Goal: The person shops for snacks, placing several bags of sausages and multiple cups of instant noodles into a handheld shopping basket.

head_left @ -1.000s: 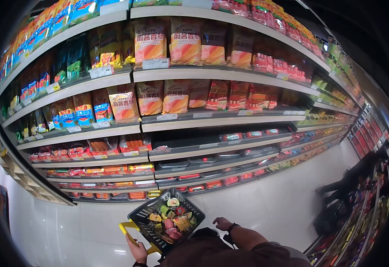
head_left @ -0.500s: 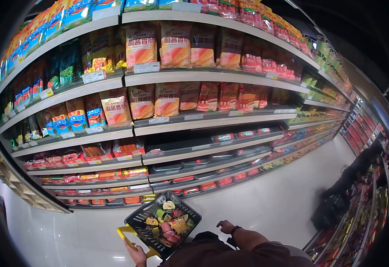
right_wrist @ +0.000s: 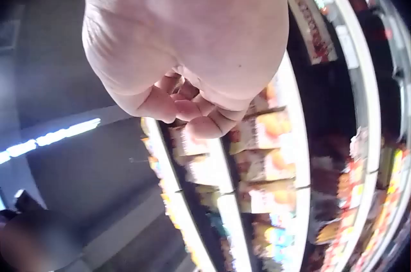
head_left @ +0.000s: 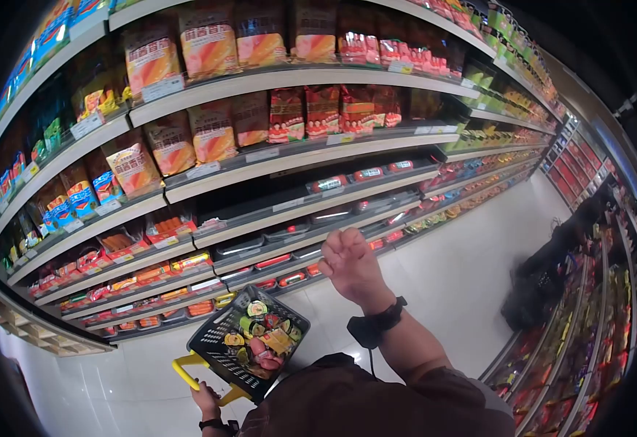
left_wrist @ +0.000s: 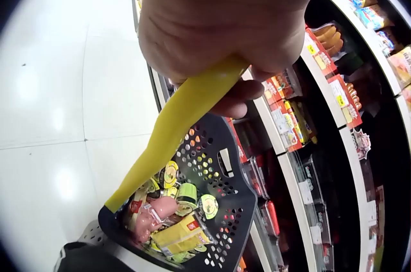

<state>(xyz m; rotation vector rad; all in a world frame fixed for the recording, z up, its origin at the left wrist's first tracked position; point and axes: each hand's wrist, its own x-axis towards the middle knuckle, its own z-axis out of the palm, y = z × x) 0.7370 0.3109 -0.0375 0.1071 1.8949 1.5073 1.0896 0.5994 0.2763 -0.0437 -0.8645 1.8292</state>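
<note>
My left hand (head_left: pixel 205 402) grips the yellow handle (left_wrist: pixel 173 124) of a dark shopping basket (left_wrist: pixel 239 220), its fingers curled round the bar. Inside the basket lie a pink sausage-like pack (left_wrist: pixel 148 217), a yellow packet (left_wrist: pixel 182 235) and several small round tubs, one of them green (left_wrist: pixel 187 196). Raised in front of the shelves, my right hand (head_left: pixel 355 266) has its fingers curled in towards the palm. Nothing shows between those fingers in the right wrist view, where the hand (right_wrist: pixel 186 47) fills the top.
A long shelf unit (head_left: pixel 289 156) holds bagged sausages (head_left: pixel 213 138), red packets (head_left: pixel 323 113) and lower trays of wrapped sausages (head_left: pixel 328 184). Another rack (head_left: pixel 581 342) lines the right side, with a dark figure beside it. Pale tiled floor (head_left: pixel 464 273) runs between them.
My right hand has risen from low beside the body to in front of the lower shelves, its fingers now curled. The head view has shifted to the right; my left hand keeps hold of the basket.
</note>
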